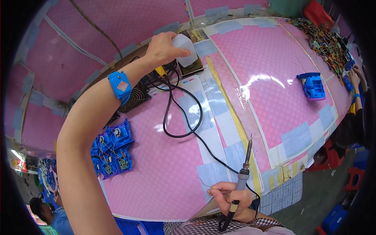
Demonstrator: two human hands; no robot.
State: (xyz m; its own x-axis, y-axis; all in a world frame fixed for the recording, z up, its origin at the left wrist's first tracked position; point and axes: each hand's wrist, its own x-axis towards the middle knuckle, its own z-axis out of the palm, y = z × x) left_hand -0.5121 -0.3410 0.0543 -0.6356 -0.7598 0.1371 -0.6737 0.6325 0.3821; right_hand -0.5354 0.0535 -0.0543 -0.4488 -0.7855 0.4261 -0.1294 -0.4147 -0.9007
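Observation:
My left hand, stretched to the far side of the table, has its fingers and thumb around a white plastic container. The container is above a small dark-framed stand, and I cannot tell whether it rests there. A blue wrist strap circles my left forearm. Near the front edge my right hand grips a soldering iron, its tip pointing up and away. From the fingertips of that hand sticks out a thin wire. Blue plastic housings with wires and small circuit boards lie beside my left forearm.
A black cable loops over the pink tabletop. Behind my forearm stands a black fan. At the right are another blue housing, a heap of small components and a co-worker's hands. Red stools stand on the floor.

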